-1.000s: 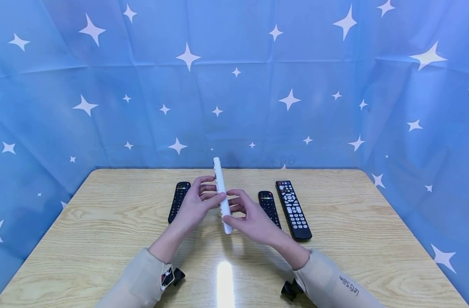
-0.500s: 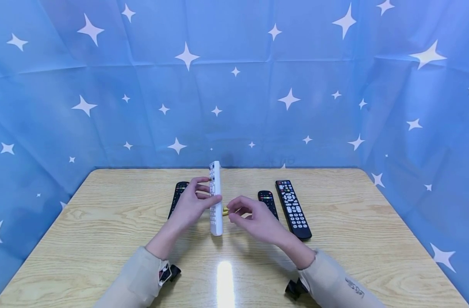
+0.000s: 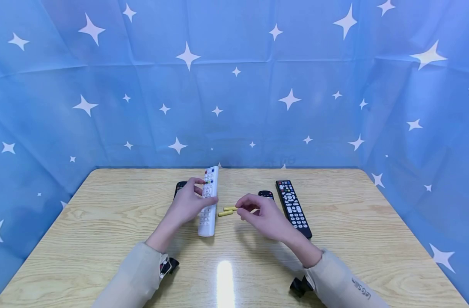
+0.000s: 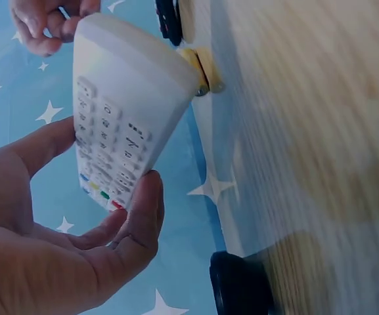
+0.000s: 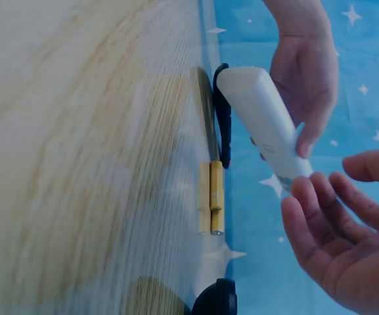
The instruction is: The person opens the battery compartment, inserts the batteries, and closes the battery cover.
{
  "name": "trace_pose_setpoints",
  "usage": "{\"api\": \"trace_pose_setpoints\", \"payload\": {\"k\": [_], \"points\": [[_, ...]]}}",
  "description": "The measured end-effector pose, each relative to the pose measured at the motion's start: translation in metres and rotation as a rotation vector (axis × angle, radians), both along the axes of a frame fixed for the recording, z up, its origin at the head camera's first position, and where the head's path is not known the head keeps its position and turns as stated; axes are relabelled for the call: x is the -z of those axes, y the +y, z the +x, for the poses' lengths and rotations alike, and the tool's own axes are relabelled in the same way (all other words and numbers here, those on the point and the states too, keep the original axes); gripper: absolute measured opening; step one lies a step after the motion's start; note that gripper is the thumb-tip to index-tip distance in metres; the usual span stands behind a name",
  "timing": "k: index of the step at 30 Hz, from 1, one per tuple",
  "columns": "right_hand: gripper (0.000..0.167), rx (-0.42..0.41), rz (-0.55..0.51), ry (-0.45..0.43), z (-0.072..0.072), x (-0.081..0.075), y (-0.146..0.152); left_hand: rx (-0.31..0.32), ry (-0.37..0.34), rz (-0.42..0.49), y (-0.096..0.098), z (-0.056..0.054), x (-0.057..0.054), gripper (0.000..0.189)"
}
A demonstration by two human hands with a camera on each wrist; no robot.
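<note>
My left hand point(image 3: 184, 203) grips a white remote control point(image 3: 208, 220) by its long edges, thumb on one side and fingers on the other. Its buttons face up and left in the head view; the right wrist view shows its smooth back point(image 5: 258, 105). To its right, my right hand point(image 3: 265, 216) hovers over the table with loosely bent fingers point(image 5: 311, 226) and nothing in them. Two yellow batteries point(image 3: 225, 213) lie side by side on the table between the remote and the right hand. From the right wrist view, they are apart from the fingers.
A black remote control point(image 3: 179, 186) lies behind the left hand, mostly covered. Another small black remote point(image 3: 266, 194) is largely hidden by the right hand. Beside it lies a longer black remote point(image 3: 294, 207) with white buttons. A blue star-patterned cloth point(image 3: 234, 128) hangs behind the wooden table point(image 3: 354, 222).
The right hand has let go of the white remote and moved right. The left hand has tilted the remote from edge-on so its buttons show, bringing it slightly left. The batteries have come into view.
</note>
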State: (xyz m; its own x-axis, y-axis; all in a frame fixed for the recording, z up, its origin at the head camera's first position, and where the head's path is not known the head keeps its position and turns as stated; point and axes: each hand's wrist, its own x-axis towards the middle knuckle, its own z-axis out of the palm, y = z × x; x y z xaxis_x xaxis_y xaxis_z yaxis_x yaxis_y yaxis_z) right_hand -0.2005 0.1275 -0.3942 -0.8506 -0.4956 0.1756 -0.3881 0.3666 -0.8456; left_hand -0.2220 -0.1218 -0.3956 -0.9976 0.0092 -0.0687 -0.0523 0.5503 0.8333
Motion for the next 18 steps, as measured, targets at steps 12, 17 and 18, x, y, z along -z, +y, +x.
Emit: {"api": "trace_pose_setpoints", "payload": {"k": [12, 17, 18], "points": [[0.008, 0.007, -0.019, 0.029, 0.000, -0.002, 0.003, 0.009, -0.061, -0.241, 0.004, -0.010, 0.003, 0.073], [0.008, 0.013, -0.013, 0.028, 0.000, -0.002, 0.004, 0.009, -0.086, -0.297, 0.005, -0.015, 0.006, 0.073], [0.008, 0.012, -0.014, 0.029, 0.000, -0.002, 0.004, 0.009, -0.087, -0.307, 0.004, -0.016, 0.006, 0.073]]}}
